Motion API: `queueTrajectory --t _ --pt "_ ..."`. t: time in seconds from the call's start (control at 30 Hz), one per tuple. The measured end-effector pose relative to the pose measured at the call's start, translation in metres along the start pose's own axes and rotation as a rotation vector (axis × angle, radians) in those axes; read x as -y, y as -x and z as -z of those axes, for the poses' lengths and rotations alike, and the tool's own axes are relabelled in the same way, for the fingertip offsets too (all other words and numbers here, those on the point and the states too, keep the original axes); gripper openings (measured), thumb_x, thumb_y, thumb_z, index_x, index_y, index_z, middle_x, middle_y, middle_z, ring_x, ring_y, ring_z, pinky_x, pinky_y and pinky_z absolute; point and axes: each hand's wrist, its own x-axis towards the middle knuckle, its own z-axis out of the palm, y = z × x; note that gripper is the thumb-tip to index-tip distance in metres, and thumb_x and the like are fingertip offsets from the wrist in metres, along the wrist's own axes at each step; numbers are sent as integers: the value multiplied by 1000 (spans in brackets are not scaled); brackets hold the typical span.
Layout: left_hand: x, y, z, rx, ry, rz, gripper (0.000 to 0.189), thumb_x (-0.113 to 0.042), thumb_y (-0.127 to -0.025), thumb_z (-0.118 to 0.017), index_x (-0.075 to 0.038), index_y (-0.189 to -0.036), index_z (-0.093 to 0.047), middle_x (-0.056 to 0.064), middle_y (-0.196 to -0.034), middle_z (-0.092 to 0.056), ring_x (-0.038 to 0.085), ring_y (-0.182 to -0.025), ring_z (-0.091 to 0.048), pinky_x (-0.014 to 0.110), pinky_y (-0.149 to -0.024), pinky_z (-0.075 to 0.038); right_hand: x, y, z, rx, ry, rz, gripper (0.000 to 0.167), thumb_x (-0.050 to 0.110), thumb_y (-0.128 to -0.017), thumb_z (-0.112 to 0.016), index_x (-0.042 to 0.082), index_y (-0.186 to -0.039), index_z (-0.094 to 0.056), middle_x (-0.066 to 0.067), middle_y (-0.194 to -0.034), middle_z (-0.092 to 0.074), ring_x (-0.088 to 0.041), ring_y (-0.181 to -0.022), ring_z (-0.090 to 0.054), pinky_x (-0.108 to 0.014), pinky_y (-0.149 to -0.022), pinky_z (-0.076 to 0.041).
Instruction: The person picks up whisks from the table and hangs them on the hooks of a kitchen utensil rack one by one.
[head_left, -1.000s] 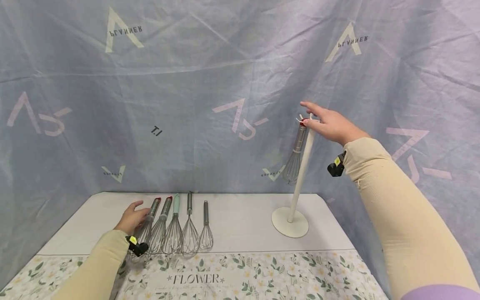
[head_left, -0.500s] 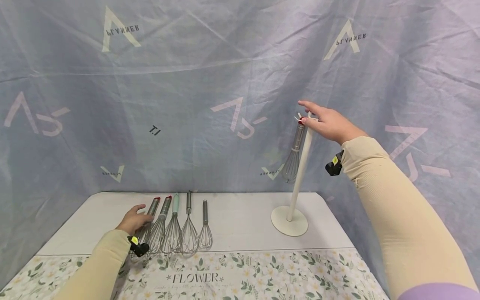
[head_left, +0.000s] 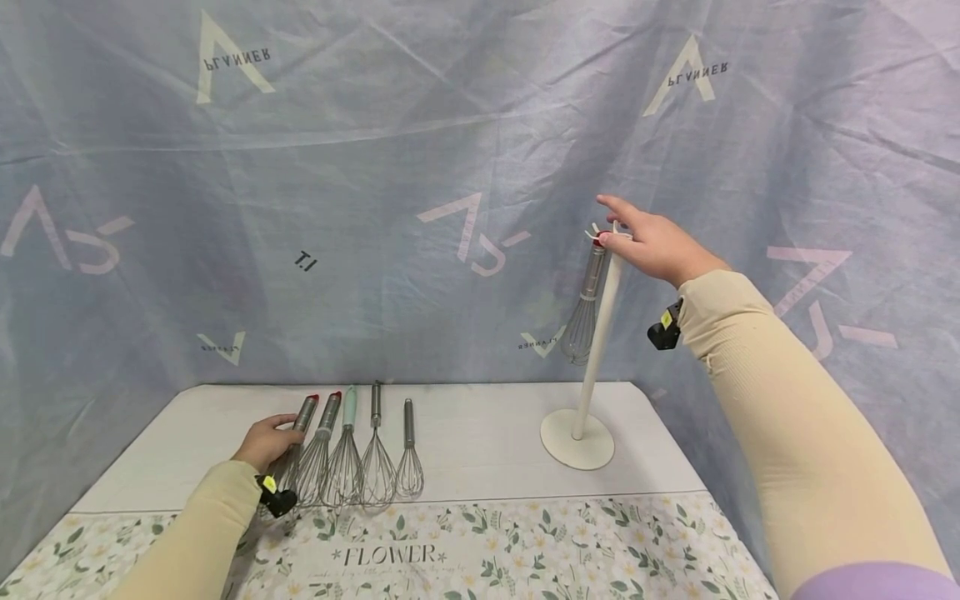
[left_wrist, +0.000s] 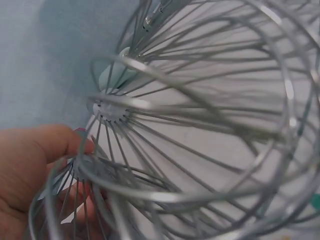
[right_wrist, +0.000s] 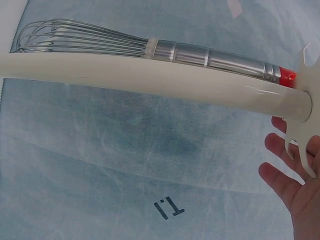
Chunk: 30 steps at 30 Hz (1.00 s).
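Observation:
My left hand point(head_left: 264, 443) is at the leftmost whisk point(head_left: 306, 414) of a row on the table. In the left wrist view my thumb point(left_wrist: 60, 142) and fingers lie on either side of that whisk's handle, just behind its wires point(left_wrist: 75, 200). My right hand point(head_left: 663, 246) is at the top of a white stand point(head_left: 602, 333), fingers loosely extended around its hooks point(right_wrist: 300, 155). A steel whisk point(head_left: 592, 275) with a red end point(right_wrist: 287, 77) hangs from a hook there, wires down. My right thumb is close to the red end; contact is unclear.
Several more whisks lie side by side, among them a mint-handled one point(head_left: 350, 408) and a small steel one point(head_left: 408, 425). The stand's round base point(head_left: 558, 446) rests at the table's right. A floral cloth point(head_left: 585, 550) covers the front; a grey-blue curtain point(head_left: 360, 208) hangs behind.
My left fingers have come down and closed on the leftmost whisk's handle. My right hand stays at the stand's top, and the hanging whisk keeps its place. The view has shifted slightly.

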Motion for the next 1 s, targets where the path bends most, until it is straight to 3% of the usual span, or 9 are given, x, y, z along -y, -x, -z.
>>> queueTrajectory --t 0.47,0.7,0.87,1.0 --pt "2 2 7 -48 -62 -46 61 -11 -92 -60 12 -145 -42 36 -118 -59 26 -80 -65 38 -63 -55 0 -2 0 1 14 9 68 54 -104 -38 36 -163 -11 -17 -160 -35 -44 -137 -44 -64 -106 -36" --pt "-6 4 13 -73 -84 -70 61 -12 -93 -60 10 -147 -42 33 -115 -59 26 -75 -60 38 -59 -51 -2 -3 0 8 13 4 68 54 -104 -38 35 -163 -11 -17 -160 -35 -44 -137 -45 -64 -105 -36" --pt "-13 3 21 -84 -100 -127 60 -12 -92 -58 10 -146 -43 27 -107 -61 20 -63 -53 37 -53 -48 -4 -3 -1 -1 15 2 67 53 -104 -38 35 -163 -12 -18 -160 -35 -44 -137 -43 -64 -106 -36" --pt "-18 3 26 -79 -98 -159 60 -12 -92 -57 9 -147 -42 29 -110 -61 21 -64 -55 37 -53 -49 -4 -2 -2 -2 17 2 67 54 -104 -38 35 -163 -12 -18 -160 -35 -44 -138 -43 -64 -106 -35"
